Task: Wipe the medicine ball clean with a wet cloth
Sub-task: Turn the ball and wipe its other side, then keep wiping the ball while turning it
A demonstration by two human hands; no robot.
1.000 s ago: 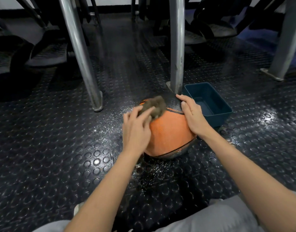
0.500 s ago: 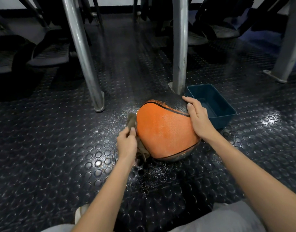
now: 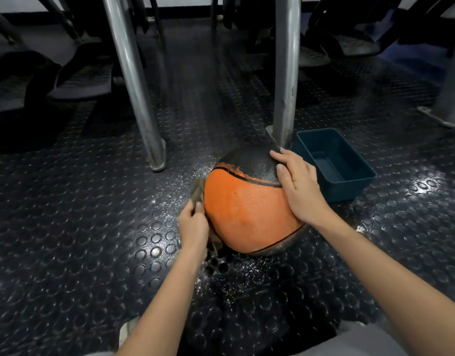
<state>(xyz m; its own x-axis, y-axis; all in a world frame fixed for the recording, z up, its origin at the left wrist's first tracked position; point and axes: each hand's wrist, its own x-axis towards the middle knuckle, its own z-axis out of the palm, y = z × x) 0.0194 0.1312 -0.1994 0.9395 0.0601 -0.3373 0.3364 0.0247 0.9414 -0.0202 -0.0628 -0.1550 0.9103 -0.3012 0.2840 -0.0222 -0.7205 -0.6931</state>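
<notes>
An orange and black medicine ball [image 3: 247,209] sits on the studded black floor in front of me. My left hand [image 3: 193,224] grips a brownish wet cloth [image 3: 197,190] and holds it against the ball's left side; part of the cloth hangs below the hand. My right hand [image 3: 298,186] lies on the ball's upper right with straight fingers spread over the black panel, steadying it.
A dark teal plastic tub [image 3: 334,163] stands just right of the ball. Two metal posts [image 3: 136,98] [image 3: 285,73] rise behind it. Water droplets speckle the rubber floor [image 3: 80,227] around the ball. Dark machine bases fill the back.
The cloth went from the top of the ball down its left side one second ago; since half a second ago the left hand has stayed low on the left. The right hand has held its place.
</notes>
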